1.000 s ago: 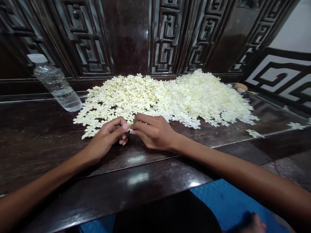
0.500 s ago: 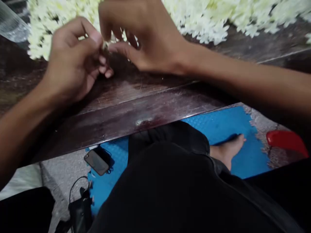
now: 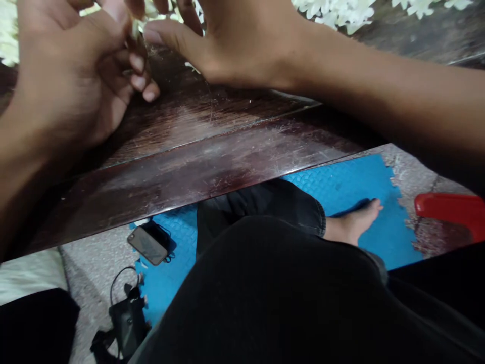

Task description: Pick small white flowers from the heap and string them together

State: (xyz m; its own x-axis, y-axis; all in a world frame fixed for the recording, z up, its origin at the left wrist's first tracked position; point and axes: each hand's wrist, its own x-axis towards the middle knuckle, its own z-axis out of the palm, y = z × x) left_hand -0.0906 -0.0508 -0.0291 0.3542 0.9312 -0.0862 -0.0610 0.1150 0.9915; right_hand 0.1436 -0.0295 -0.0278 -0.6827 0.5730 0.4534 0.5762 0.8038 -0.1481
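Note:
My left hand point(image 3: 76, 71) is at the upper left over the dark wooden table point(image 3: 212, 167), its thumb and forefinger pinched together. A tiny pale piece point(image 3: 134, 29) shows at these fingertips, too small and blurred to name. From the right my right hand point(image 3: 235, 45) reaches over, fingers curled and thumb stretched toward the same piece. Its fingers are partly cut off by the top edge, and what they hold cannot be made out. White flowers point(image 3: 341, 12) lie on the table behind both hands.
Below the table edge a blue foam mat point(image 3: 341, 177) covers the floor, with a phone point(image 3: 147, 245) at its left. Near the phone lies a black pouch with a strap point(image 3: 129, 321). My bare foot point(image 3: 352, 222) rests on the mat, near a red plastic object point(image 3: 450, 210).
The camera view has shifted, so both hands and the flowers sit higher and further left in the picture. The hands stay fingertip to fingertip around the small pale piece.

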